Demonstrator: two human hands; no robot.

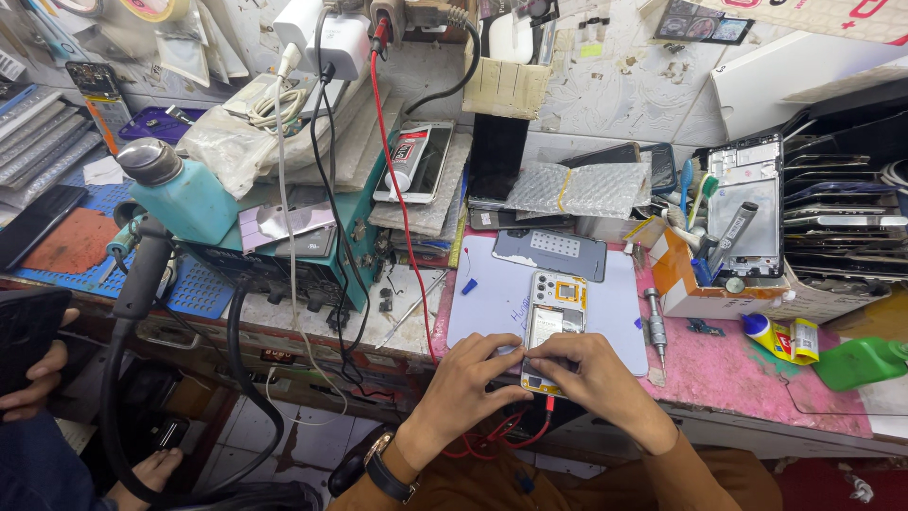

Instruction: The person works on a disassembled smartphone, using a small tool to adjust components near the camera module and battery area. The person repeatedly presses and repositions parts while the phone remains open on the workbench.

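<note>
Opened phone [553, 322], back cover removed, yellow-framed internals and a silver battery showing: lying lengthwise on a pale work mat [605, 312] at the near edge of the pink bench [738, 369], lower end under both hands.

Left hand [468, 378]: resting on the mat's near edge, fingers curling in toward the phone's lower left side, fingertips touching it beside the battery. Not closing around anything (whether it is pinching a small part cannot be told). A wristwatch [388, 468] with a dark strap is sitting on this wrist.

Right hand [591, 374]: lying over the phone's lower end, fingertips pressing down on the battery's bottom edge; pressing rather than gripping, nothing clasped in the palm.

Grey back cover [549, 254]: lying flat at the mat's far edge, well apart from the hands.

Screwdriver [654, 326], silver handle: lying just off the mat's right edge, near the right hand.

Red wire [402, 213]: running down from the top of the bench, passing left of the mat and looping below the hands.

Teal bottle [180, 194] with a metal cap: standing on the left, beside a teal bench unit [331, 255].

Cardboard box [690, 279] of tools: sitting right of the mat, tweezers and brushes standing in it.

Green bottle [861, 361]: lying on its side at the far right.

Another person's hand [33, 378]: at the left edge, holding a dark phone [24, 331].
</note>
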